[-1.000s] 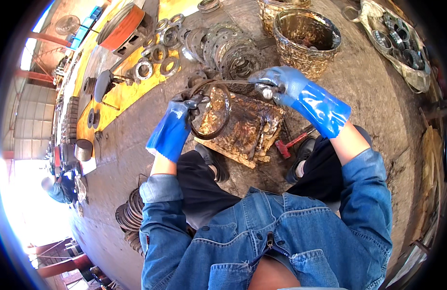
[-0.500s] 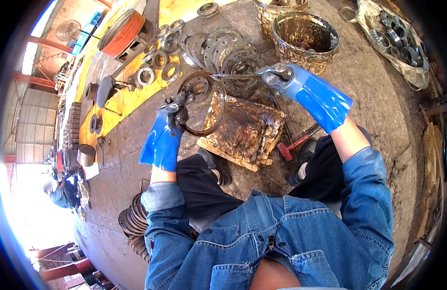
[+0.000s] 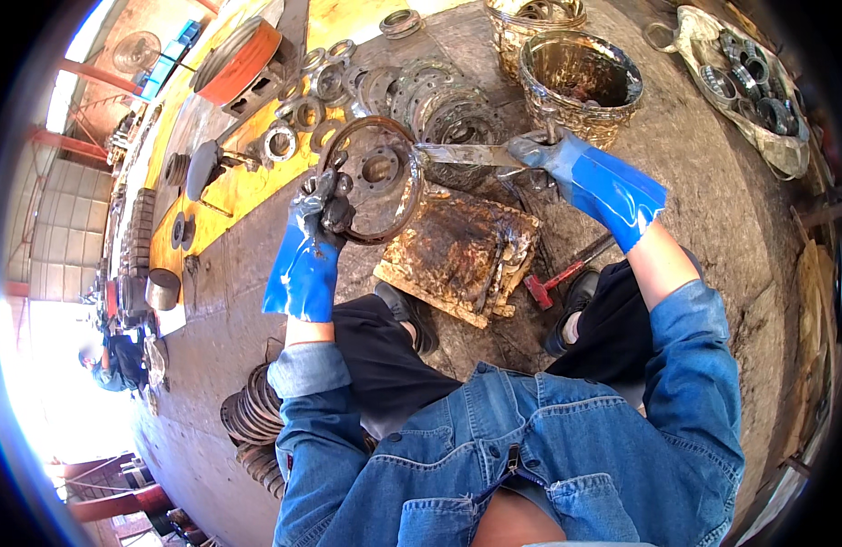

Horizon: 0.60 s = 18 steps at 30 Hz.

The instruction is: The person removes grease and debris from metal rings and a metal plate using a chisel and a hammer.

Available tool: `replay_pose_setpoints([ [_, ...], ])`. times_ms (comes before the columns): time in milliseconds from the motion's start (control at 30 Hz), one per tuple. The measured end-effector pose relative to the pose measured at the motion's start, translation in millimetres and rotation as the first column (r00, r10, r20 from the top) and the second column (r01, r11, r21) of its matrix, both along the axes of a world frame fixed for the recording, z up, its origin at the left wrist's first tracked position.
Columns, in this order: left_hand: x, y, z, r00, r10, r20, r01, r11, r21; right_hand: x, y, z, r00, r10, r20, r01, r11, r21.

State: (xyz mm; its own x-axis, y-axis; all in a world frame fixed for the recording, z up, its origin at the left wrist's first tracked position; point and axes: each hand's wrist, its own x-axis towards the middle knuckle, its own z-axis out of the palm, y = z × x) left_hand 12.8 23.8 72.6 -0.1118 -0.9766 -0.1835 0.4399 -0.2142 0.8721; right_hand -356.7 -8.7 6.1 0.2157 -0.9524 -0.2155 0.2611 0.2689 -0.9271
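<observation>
Greasy brown ring (image 3: pixel 415 205), held aloft between two gloved hands, its left rim clamped in the left grip (image 3: pixel 319 208). Across from it, the right grip (image 3: pixel 544 155) is closed around a flat metal blade (image 3: pixel 465 155) whose tip appears to meet the ring's far-right rim. The ring looks stiff, moderately weighty and hardly fragile, but probably slick with oil; fingers wrapped fully around the rim, opposite the blade, seem the surest hold. Beyond the grips, stacked metal discs (image 3: pixel 453 117) and a crusted bucket (image 3: pixel 576 117) crowd the far side. Nearer the body, room opens over a grimy block (image 3: pixel 457 246), with a red hammer (image 3: pixel 541 290) lying on the ground bodyward of the right grip.
</observation>
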Motion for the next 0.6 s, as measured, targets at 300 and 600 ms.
replay_pose_setpoints([
  [300, -3, -6, 0, 0.999, 0.044, -0.016, -0.045, 0.999, -0.026, 6, 12, -7, 0.999, 0.003, -0.046, -0.002, 1.0, 0.024],
  [600, -3, -10, 1, 0.995, 0.07, -0.067, -0.074, 0.995, -0.065, 19, 24, 12, 0.998, 0.064, 0.008, -0.062, 0.915, 0.398],
])
